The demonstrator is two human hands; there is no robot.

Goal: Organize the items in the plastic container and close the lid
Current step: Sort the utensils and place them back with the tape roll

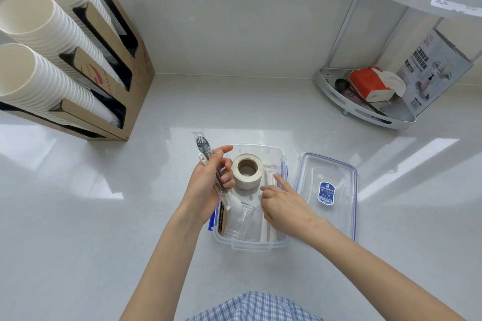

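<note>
A clear plastic container (257, 245) with blue clips sits on the counter in front of me. Inside stand a roll of white tape (247, 171), clear plastic cups (246, 224) lying on their side, and white wrapped straws (268, 180) along the right wall. My left hand (206, 185) grips a bundle of wrapped cutlery (206, 152), a black fork and a white utensil, above the container's left edge. My right hand (284, 203) reaches into the container, index finger stretched out onto the straws. The clear lid (326, 164) with a blue label lies flat just right of the container.
A cardboard dispenser (125, 73) with stacks of white paper cups (39, 81) stands at the back left. A white corner rack (365, 109) at the back right holds a red tissue pack (367, 83) and a printed box (433, 68). A wall runs behind the counter.
</note>
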